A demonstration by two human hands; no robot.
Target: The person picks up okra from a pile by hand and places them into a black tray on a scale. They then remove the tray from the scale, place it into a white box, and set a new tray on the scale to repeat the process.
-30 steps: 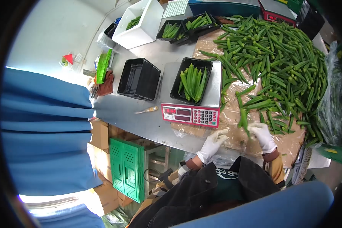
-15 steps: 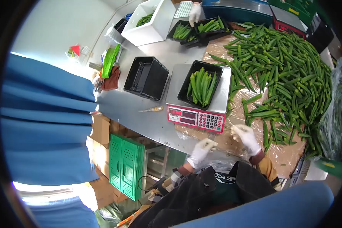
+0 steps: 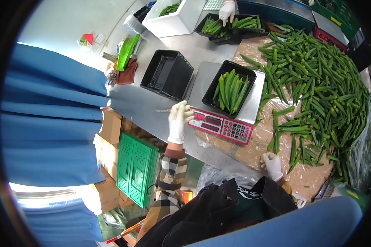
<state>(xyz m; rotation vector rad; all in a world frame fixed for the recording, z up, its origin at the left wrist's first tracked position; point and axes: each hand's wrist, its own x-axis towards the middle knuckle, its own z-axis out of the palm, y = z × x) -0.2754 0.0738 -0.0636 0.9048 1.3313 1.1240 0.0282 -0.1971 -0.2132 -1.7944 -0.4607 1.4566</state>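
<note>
My left hand (image 3: 178, 122), in a white glove, is at the left end of the scale (image 3: 223, 128), fingers curled over the handle of a small knife (image 3: 162, 110). Only the knife's thin left part shows; the glove hides the rest. My right hand (image 3: 272, 165), also gloved, rests closed above the wrapped cardboard (image 3: 251, 154) near the front edge. Whether anything is inside its fingers is hidden. On the scale's steel plate sits a black tray (image 3: 209, 99) holding a row of okra pods (image 3: 232, 91). The red display is lit.
A big okra heap (image 3: 329, 88) covers the right side. Stacked black trays (image 3: 167, 74) stand left of the scale. Behind, another person's gloved hand (image 3: 226, 12) touches filled trays (image 3: 246, 23) near a white foam box (image 3: 175, 20). A green crate (image 3: 137, 171) stands below the table.
My left hand has moved left and forward, onto the knife's handle. My right hand has drawn back slightly and its fingers have curled in. The view has shifted a little.
</note>
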